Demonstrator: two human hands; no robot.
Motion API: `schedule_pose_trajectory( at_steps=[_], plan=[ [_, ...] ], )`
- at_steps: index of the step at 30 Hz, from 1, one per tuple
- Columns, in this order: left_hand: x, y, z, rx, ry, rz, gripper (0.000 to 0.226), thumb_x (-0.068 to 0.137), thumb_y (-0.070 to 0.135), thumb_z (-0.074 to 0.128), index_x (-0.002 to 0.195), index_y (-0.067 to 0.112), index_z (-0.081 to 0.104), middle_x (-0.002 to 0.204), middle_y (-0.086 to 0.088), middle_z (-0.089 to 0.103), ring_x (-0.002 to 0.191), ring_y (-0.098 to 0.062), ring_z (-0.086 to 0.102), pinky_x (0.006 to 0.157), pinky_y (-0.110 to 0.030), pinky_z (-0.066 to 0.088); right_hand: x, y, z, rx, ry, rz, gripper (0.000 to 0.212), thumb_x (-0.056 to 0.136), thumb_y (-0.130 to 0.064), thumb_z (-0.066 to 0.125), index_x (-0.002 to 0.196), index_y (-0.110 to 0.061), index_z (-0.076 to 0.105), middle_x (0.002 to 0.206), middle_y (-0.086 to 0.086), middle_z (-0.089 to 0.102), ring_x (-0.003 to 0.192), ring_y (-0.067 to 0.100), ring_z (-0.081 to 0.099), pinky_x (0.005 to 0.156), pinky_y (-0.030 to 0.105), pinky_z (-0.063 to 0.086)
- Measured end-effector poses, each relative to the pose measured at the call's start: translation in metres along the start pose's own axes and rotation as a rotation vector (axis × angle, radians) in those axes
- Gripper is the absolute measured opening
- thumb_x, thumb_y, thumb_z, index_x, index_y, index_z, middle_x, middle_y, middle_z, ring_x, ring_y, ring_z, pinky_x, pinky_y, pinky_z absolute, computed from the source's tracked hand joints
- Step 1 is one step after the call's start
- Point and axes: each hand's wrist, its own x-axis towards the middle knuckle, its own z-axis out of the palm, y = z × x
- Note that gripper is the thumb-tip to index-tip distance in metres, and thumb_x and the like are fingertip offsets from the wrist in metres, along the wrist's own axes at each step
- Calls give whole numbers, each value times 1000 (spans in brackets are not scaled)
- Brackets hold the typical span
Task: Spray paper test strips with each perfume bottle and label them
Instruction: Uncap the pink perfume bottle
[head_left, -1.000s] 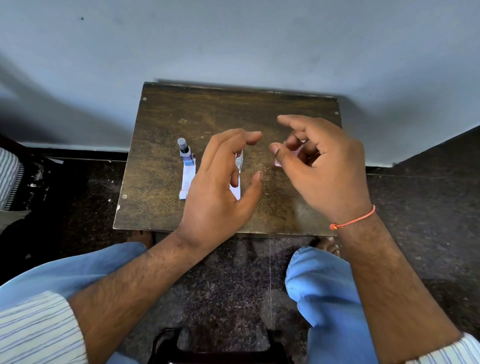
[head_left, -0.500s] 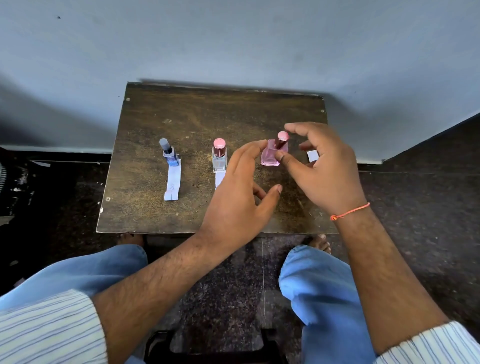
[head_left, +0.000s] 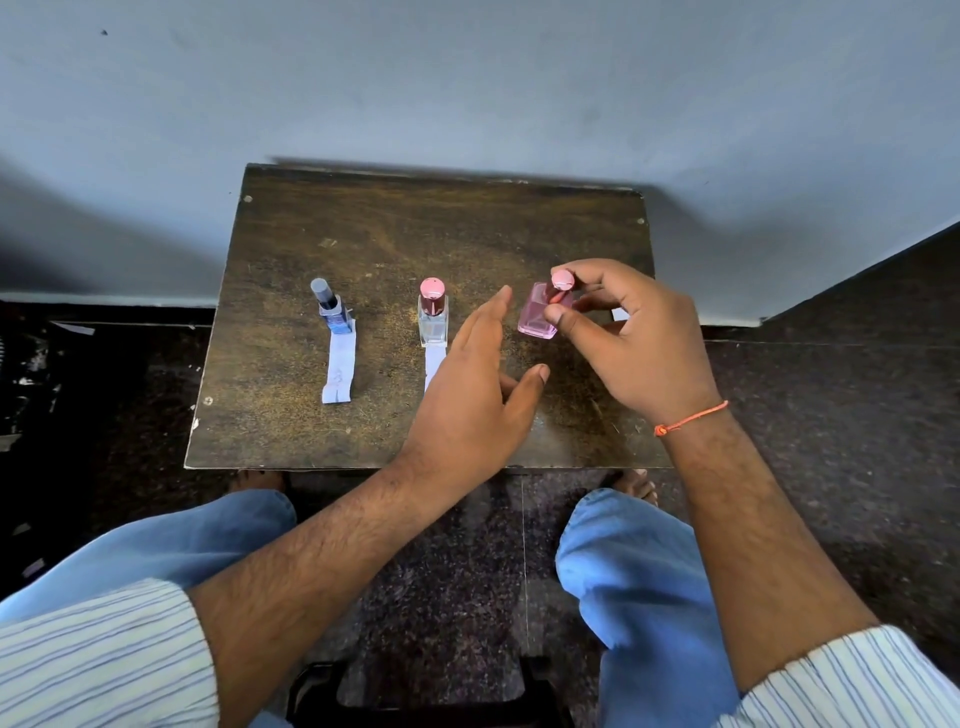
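Observation:
Three perfume bottles stand in a row on a small brown table (head_left: 395, 228). A blue bottle (head_left: 332, 309) with a dark cap is on the left, with a white paper strip (head_left: 340, 370) in front of it. A clear bottle (head_left: 432, 315) with a pink cap is in the middle, its strip (head_left: 434, 366) partly under my left hand. A pink bottle (head_left: 538, 315) is on the right, tilted. My right hand (head_left: 628, 338) pinches it, forefinger at the cap, thumb on the body. My left hand (head_left: 475, 400) hovers with straight fingers just left of it. A white paper scrap (head_left: 621, 314) peeks out behind my right hand.
The table stands against a pale blue wall (head_left: 467, 78) on a dark speckled floor (head_left: 831, 415). My knees in blue trousers (head_left: 628, 571) are below the table's near edge. A dark stool edge (head_left: 426, 691) shows at the bottom.
The view has steadied and all three bottles show. My right hand has closed its forefinger and thumb on the pink bottle. My left hand has straightened and drawn slightly left.

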Motion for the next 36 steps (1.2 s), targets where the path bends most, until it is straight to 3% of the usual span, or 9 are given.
schedule_pose_trajectory(
  at_steps=[5,13,15,18,22,24,26,29,36],
  plan=[
    [-1,-8,1,13,-55,-30,82,104,33,66,170,28,17,159,-4,52,68,-5,73,73,-27,59,-1,2,-2,28,-16,7,29,94,-17,82,119,-29,75,108,-9,79,88,5,72,76,7,51],
    [2,-8,-2,-28,-100,-33,83,105,33,66,170,27,16,169,5,40,72,-10,76,74,-39,67,-2,3,-7,90,-84,-17,35,95,-11,81,127,-21,73,112,-6,79,94,12,75,85,18,59],
    [2,-7,-4,-64,-109,-29,79,104,32,67,169,26,22,150,6,60,68,-8,74,69,-32,65,-2,2,-8,157,-125,-13,36,95,-10,81,129,-19,73,113,-5,79,97,14,76,88,22,60],
    [4,-8,-8,-5,-109,20,46,105,29,67,148,25,55,107,12,74,60,10,61,56,-10,44,-1,-1,-8,264,-214,9,39,96,-7,80,133,-16,71,113,-3,80,99,13,74,92,28,61],
    [5,-13,-13,-2,-128,-15,19,103,32,69,121,25,70,91,13,73,52,10,53,53,-13,35,0,-1,-8,351,-344,88,41,95,-3,80,134,-16,72,114,-2,79,96,11,73,92,36,64],
    [4,-14,-15,-9,-136,-21,15,101,30,71,115,24,73,80,16,69,53,9,56,52,-12,36,0,-3,-7,411,-345,143,41,95,-7,81,134,-19,73,115,1,76,95,12,74,81,34,66],
    [2,-13,-17,-4,-148,-14,14,100,33,73,112,25,74,71,15,66,53,-2,60,51,-22,45,1,-7,-8,424,-312,168,36,94,-15,82,128,-22,77,111,-2,78,92,14,74,72,32,66],
    [0,-13,-19,-24,-178,-16,16,100,35,73,114,28,74,74,7,72,55,-19,66,52,-32,52,2,-9,-8,403,-294,166,21,94,-17,81,114,-20,82,95,-13,81,81,1,71,67,28,65],
    [-4,-12,-22,-45,-257,-2,24,100,31,75,124,26,75,79,12,73,51,9,57,54,-10,42,4,-11,-11,571,-162,197,18,93,-21,79,111,-17,81,94,1,83,88,11,77,72,33,65]
  ],
)
